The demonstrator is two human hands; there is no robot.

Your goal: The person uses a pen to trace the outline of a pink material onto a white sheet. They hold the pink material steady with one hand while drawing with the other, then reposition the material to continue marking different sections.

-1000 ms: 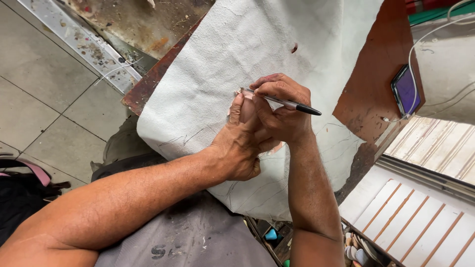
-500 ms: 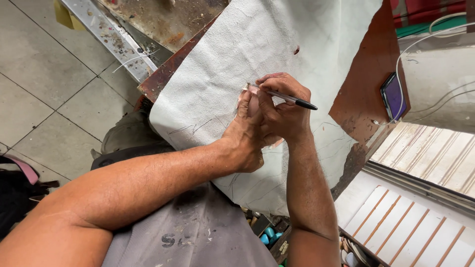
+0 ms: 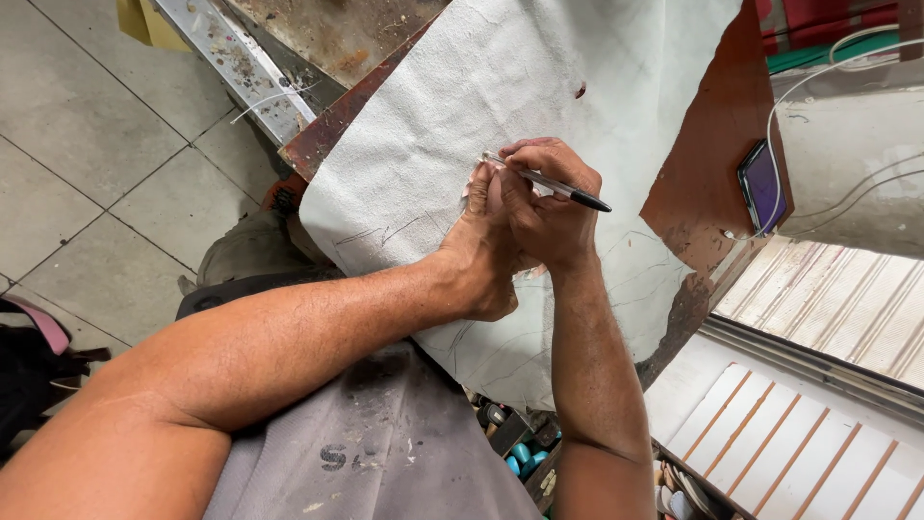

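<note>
Both hands rest on the pale sheet (image 3: 539, 87): right hand (image 3: 551, 207) curled around a pen (image 3: 547, 181), left hand (image 3: 486, 241) loosely closed against it, unchanged from earlier.

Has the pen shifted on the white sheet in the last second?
No. The pen sits in the right hand, the same way off the small dark spot on the sheet; only the camera moved.

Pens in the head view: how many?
1. The pen is in the right hand, above the white sheet, left hand pressed beside it. Others could be hidden under the hands or sheet.
</note>
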